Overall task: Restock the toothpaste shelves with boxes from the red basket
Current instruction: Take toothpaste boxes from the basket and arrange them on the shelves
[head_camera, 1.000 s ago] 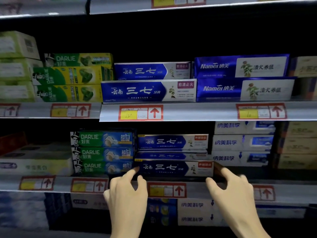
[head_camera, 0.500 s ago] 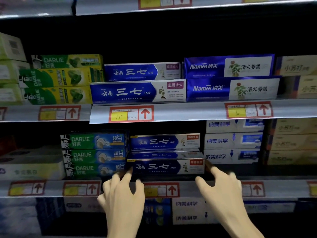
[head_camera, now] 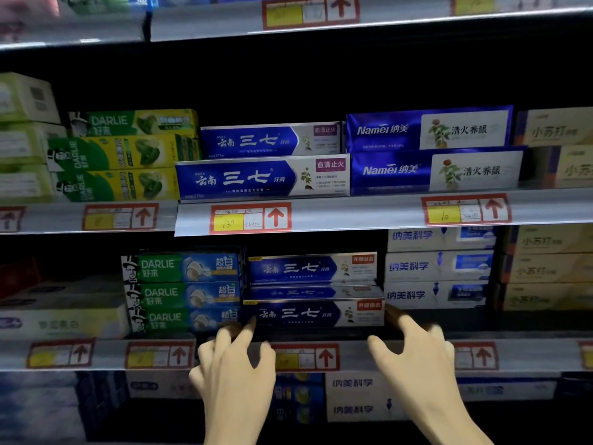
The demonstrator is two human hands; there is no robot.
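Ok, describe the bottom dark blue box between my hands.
The bottom blue box is a long carton, dark blue with white characters, its white right end bearing a plant drawing and red label. It lies flat, face out, under two like boxes on the shelf. The left hand touches its lower left corner; the right hand reaches its blurred right end.

- Yellow-green Darlie boxes (head_camera: 128, 155) were stacked at the upper left.
- Namei boxes (head_camera: 430, 149) were stacked two high at the upper right.
- A price tag (head_camera: 250, 218) marked 13.9 was fixed left of centre.
- A second tag (head_camera: 467, 210), marked 10, was fixed under the Namei boxes.
- Three blue-green Darlie boxes (head_camera: 183, 292) were stacked lower left.
- White boxes (head_camera: 438, 266) were stacked lower right, with beige boxes (head_camera: 545, 268) just beside them.
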